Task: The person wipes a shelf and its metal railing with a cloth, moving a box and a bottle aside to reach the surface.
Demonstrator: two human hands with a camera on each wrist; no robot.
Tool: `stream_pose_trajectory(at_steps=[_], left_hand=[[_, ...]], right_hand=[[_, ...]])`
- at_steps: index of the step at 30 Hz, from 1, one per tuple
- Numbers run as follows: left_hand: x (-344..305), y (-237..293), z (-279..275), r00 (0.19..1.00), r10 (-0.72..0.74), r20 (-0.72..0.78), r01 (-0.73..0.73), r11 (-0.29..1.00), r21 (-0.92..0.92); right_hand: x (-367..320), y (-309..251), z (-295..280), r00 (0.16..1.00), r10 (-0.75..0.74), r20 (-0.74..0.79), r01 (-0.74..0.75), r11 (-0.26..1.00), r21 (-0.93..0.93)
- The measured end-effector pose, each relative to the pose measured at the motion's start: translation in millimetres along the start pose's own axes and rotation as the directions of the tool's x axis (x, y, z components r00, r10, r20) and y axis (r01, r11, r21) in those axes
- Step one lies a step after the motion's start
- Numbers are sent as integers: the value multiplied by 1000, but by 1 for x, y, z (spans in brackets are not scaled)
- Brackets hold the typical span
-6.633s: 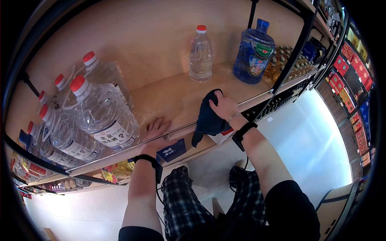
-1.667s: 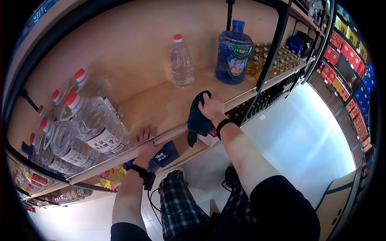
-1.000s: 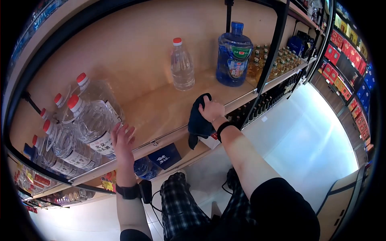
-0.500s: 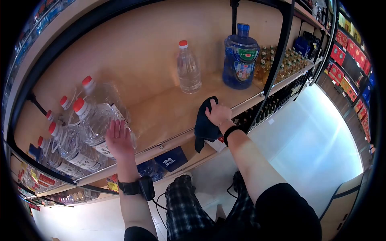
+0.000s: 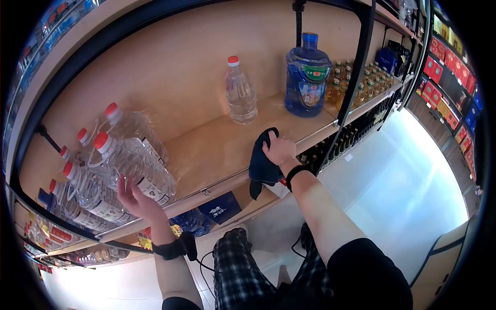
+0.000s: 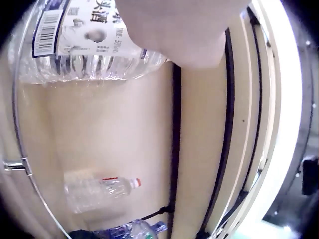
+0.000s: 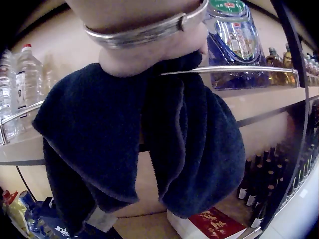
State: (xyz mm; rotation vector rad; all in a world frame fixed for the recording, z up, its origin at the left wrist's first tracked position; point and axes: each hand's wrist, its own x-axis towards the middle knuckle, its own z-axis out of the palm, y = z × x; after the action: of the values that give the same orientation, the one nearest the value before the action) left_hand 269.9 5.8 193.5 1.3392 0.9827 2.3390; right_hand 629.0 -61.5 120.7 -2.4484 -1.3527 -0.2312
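My left hand (image 5: 137,201) is raised in front of a large clear plastic jug (image 5: 140,163) with a red cap and white label. Its fingers are extended and slightly spread, overlapping the jugs in the head view. In the left wrist view that hand partly covers the jug's label (image 6: 94,32). At the shelf's front edge, my right hand (image 5: 281,150) grips a dark blue cloth (image 5: 262,166). Folds of the cloth hang down over the rail (image 7: 234,68) in the right wrist view, and most of the right hand's fingers are hidden there.
More red-capped jugs (image 5: 98,194) crowd the shelf's left end. A smaller clear bottle (image 5: 241,98) and a blue jug (image 5: 307,85) stand towards the right, near small amber bottles (image 5: 369,85). A thin metal rail edges the wooden shelf (image 5: 206,147). Below lies a dark blue box (image 5: 220,207).
My left hand has lifted off the shelf board and moved left to the front of the jugs. The right hand stays at the shelf edge with the cloth.
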Motion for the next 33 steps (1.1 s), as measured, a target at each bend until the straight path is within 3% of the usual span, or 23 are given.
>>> stream_pose_trajectory(at_steps=[1,3,4,5,6,7,10,13,16,19,23,25,31,33], left_hand=[[-6,-1,1,982,165,96,-179,972,154],[-24,-8,-1,842,413,348,-529,758,381],[-38,-19,-5,791,267,550,-502,798,333],[-53,-34,-6,684,118,719,-458,837,298],[-67,-49,2,519,-23,855,-498,805,323],[-79,-62,7,325,-173,930,-541,773,333],[-94,-33,31,126,-371,920,-733,590,338],[-90,-38,44,29,-491,871,-630,668,397],[-90,-44,54,-37,-593,804,-645,629,434],[-97,-93,54,-151,-570,808,-686,648,330],[-101,-104,52,-189,-530,827,-695,667,269],[-84,-52,63,-218,-530,819,-642,710,289],[-82,-59,67,-238,-584,776,-627,702,337],[-77,-43,67,-238,-582,778,-552,740,385]], right_hand=[[1,0,0,1000,-1,4,1,1000,3],[1,0,0,1000,-3,13,2,1000,7],[0,1,0,1000,-2,14,2,1000,3],[-1,0,0,1000,-7,12,7,1000,-3],[0,0,-1,1000,-15,6,15,1000,-11],[1,-1,-2,1000,-14,10,14,1000,-9],[0,-2,-4,1000,-9,15,10,1000,-7],[0,2,0,1000,-23,-4,22,1000,-19],[2,-1,2,1000,-27,-6,27,999,-35],[2,-1,1,999,-28,17,28,998,-54],[4,0,5,998,-58,-2,58,995,-79],[5,-2,4,999,-48,19,49,996,-77],[-2,-27,6,998,3,65,5,992,-127],[-9,-40,16,999,-25,46,30,993,-112]])
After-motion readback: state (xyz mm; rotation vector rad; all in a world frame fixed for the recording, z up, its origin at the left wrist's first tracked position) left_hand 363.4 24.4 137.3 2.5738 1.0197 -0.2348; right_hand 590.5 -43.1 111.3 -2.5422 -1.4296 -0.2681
